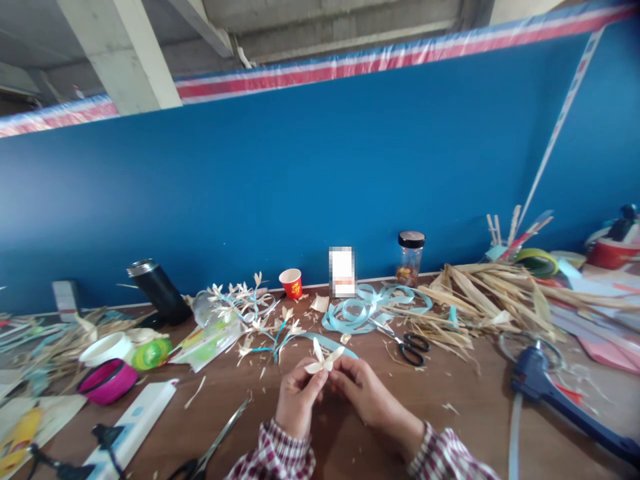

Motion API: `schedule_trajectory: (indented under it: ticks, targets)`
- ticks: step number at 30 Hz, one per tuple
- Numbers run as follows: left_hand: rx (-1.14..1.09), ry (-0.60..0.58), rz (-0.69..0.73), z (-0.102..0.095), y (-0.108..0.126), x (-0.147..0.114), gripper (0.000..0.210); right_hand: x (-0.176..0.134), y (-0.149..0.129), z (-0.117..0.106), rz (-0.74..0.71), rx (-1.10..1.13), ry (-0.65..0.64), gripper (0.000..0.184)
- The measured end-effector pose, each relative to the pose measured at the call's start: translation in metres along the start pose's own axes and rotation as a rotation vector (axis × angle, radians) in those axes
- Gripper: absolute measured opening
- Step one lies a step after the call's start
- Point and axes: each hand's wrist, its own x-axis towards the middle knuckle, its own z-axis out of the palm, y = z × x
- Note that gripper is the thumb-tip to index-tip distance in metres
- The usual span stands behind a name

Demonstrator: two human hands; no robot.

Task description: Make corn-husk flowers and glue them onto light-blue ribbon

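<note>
A cream-coloured flower, its several pointed petals looking like dried husk, sits between my two hands above the table. My left hand pinches its base between thumb and fingers. From the other side, my right hand has thumb and forefinger closed at the flower's lower right; the stem is hidden by the fingers. Just beyond the hands lies a blue-stemmed spray of similar flowers. A pale blue ribbon is coiled behind, beside black-handled scissors.
Another pair of scissors lies left of my left sleeve, near a white power strip. At right rests a blue glue gun. Dried husks, a lidded jar, a paper cup and a dark bottle stand along the blue partition.
</note>
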Motion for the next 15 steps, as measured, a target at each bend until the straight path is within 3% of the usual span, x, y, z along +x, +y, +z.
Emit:
schedule_trajectory:
  ticks: [9, 15]
  targets:
    - [0.071, -0.046, 0.029, -0.0055, -0.0030, 0.0012, 0.021, 0.0014, -0.0024, -0.0015, 0.006, -0.022, 0.008, 0.027]
    - [0.122, -0.010, 0.056, -0.0053, -0.0014, 0.0004, 0.019, 0.0001, -0.0042, -0.0012, -0.007, 0.000, -0.018, 0.027]
